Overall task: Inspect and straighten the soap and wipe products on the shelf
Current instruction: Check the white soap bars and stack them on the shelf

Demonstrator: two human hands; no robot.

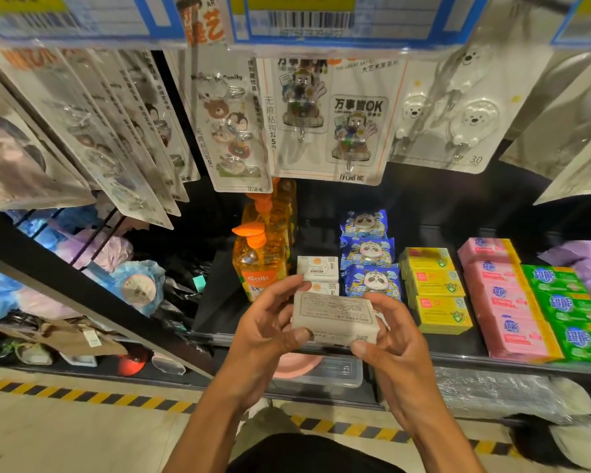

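While our left hand (270, 322) and right hand (386, 336) pinch the soap box (335, 319) by its ends, its long axis lies crosswise before the shelf (458, 356).

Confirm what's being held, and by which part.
A white soap box, in both hands: the left hand pinches its left end, the right hand its right end.

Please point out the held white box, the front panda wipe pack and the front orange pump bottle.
white box (335, 315): head view, its printed face.
front panda wipe pack (372, 280): head view, the panda picture.
front orange pump bottle (257, 278): head view, its orange label.
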